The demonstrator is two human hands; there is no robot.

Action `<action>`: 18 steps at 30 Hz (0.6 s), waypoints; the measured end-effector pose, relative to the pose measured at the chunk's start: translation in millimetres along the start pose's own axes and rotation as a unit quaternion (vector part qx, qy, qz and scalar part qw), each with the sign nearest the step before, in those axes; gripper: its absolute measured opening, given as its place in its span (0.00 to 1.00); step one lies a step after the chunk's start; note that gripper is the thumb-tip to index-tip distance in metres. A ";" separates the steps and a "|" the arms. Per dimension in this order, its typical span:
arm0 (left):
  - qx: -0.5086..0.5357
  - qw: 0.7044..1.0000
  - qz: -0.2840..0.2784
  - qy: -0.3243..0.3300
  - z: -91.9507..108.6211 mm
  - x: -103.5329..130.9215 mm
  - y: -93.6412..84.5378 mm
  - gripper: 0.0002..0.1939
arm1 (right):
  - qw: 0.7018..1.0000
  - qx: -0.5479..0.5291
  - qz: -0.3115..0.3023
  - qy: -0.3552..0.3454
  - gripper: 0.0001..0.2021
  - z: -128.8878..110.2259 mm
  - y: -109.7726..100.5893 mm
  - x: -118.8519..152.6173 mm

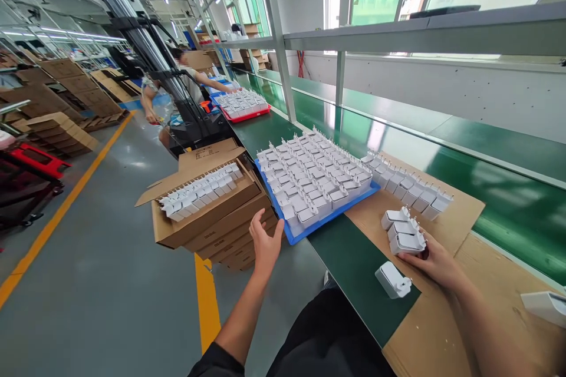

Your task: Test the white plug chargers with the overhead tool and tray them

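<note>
My right hand point(435, 262) is closed on a short row of three white plug chargers point(404, 228) over the cardboard sheet, with the thumb along the near side and the other fingers partly hidden behind. One loose charger point(391, 280) lies on the green mat just below. In mid-air, between the open carton and the blue tray, my left hand point(266, 241) holds nothing and its fingers are apart. Rows of upright white chargers point(316, 174) fill the blue tray point(294, 240). Another line of chargers point(409, 185) stands on the cardboard point(464, 212) right of the tray.
An open carton point(170, 238) with a row of chargers sits on stacked boxes point(241, 253) at left. Further along the bench is a red tray point(247, 116) of chargers, where a co-worker point(190, 85) reaches. A metal post point(280, 53) rises behind the blue tray. A white item point(546, 306) lies far right.
</note>
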State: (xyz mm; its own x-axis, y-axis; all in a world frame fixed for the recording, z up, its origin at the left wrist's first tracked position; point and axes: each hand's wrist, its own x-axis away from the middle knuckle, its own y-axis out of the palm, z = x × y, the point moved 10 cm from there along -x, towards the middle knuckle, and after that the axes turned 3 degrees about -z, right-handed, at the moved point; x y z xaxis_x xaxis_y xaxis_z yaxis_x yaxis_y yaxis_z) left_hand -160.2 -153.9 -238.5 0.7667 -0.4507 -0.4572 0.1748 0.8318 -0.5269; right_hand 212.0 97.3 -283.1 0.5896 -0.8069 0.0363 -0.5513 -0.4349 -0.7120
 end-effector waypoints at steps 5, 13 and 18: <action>-0.012 0.915 -0.103 0.389 90.9 60.1 44.0 0.10 | 1.000 -0.003 0.015 0.000 0.39 10.1 0.7 -1.6; 0.006 0.778 -0.317 0.543 146.6 78.5 140.0 0.16 | 0.999 -0.005 0.038 -0.019 0.42 17.0 2.5 -4.3; -0.011 0.747 -0.314 0.585 145.3 85.4 157.8 0.15 | 0.999 0.000 0.050 -0.018 0.44 19.8 1.6 -5.7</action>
State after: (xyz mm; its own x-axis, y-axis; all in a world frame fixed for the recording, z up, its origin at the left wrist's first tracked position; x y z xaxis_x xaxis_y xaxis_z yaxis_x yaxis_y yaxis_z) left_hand 22.6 -14.1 -256.6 -0.5307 -0.7349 -0.4223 0.2537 0.3377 -0.9064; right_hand 219.4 109.1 -298.3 0.5529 -0.8311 -0.0598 -0.6077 -0.3531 -0.7114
